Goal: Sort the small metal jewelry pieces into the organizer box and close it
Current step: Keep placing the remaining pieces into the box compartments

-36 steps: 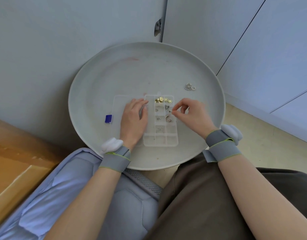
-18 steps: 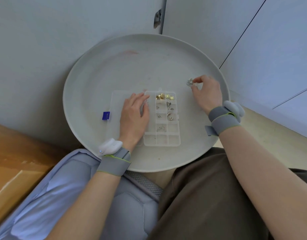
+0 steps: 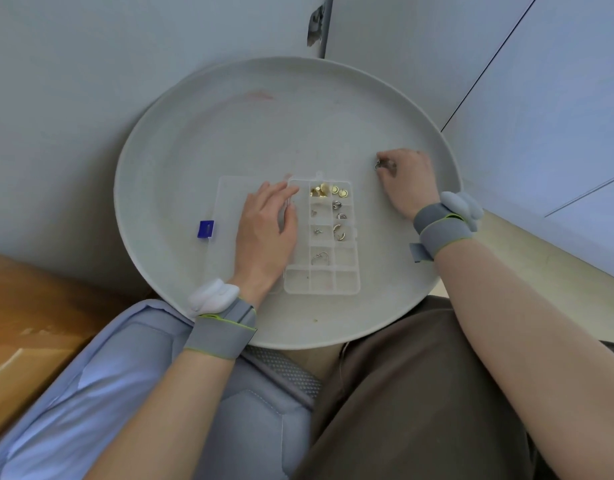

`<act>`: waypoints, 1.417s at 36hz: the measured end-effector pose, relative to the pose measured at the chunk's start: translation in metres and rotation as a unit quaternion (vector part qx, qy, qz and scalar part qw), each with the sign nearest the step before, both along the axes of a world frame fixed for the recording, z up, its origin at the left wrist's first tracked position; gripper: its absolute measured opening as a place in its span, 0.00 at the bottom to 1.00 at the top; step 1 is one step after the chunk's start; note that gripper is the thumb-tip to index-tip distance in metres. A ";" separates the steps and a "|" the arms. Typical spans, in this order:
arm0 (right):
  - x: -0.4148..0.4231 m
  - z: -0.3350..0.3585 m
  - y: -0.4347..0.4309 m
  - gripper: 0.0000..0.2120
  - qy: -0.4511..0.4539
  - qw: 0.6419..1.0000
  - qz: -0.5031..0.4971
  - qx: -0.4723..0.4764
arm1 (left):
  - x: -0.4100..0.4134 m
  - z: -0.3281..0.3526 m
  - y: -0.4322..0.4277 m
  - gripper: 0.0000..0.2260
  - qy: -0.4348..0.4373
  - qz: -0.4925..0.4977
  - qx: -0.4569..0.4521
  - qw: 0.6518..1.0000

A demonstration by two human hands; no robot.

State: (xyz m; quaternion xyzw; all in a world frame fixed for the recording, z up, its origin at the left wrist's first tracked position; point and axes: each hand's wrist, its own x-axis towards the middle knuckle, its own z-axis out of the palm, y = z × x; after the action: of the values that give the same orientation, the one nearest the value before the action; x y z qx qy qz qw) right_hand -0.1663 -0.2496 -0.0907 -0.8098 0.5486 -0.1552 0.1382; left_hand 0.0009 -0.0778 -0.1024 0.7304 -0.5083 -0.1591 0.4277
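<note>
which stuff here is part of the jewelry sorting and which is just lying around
Job:
clear plastic organizer box
small silver metal piece, pinched by the right hand
gold round pieces in a far compartment
left hand, resting on the box

Lying about:
small blue square piece
brown cardboard box

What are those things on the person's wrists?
Just behind the left hand and right hand, each wrist wears a grey fabric band edged in yellow-green, carrying a smooth white rounded device. A grey strap end sticks out from the right band. No sleeves or gloves.
</note>
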 end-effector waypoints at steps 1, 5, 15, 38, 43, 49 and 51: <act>0.000 0.003 0.002 0.13 -0.005 1.000 0.003 -0.003 | 0.000 0.000 0.000 0.13 0.000 0.001 0.000 1.000; -0.001 0.011 0.013 0.11 -0.024 1.000 0.011 0.011 | 0.000 0.000 0.001 0.13 -0.006 0.003 0.001 1.000; -0.015 0.031 0.045 0.07 -0.027 0.993 0.035 0.113 | 0.002 -0.005 0.000 0.13 -0.013 0.013 0.004 1.000; -0.020 0.033 0.071 0.04 -0.037 0.987 0.017 0.153 | 0.005 -0.006 -0.001 0.12 -0.028 0.017 0.000 0.999; -0.019 0.031 0.071 0.06 -0.025 0.983 -0.003 0.180 | 0.005 -0.007 -0.001 0.12 -0.030 0.014 -0.004 0.999; -0.017 0.031 0.073 0.06 -0.015 0.984 0.009 0.177 | 0.005 -0.006 -0.001 0.12 -0.030 0.013 -0.003 0.999; -0.016 0.031 0.073 0.06 -0.015 0.984 0.016 0.178 | 0.005 -0.007 -0.001 0.12 -0.030 0.013 -0.003 0.999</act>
State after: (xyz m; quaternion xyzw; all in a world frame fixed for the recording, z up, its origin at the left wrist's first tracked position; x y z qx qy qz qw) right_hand -0.1823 -0.1764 -0.0593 -0.7786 0.5523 -0.0654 0.2906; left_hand 0.0062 -0.0786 -0.1090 0.7400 -0.5119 -0.1295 0.4166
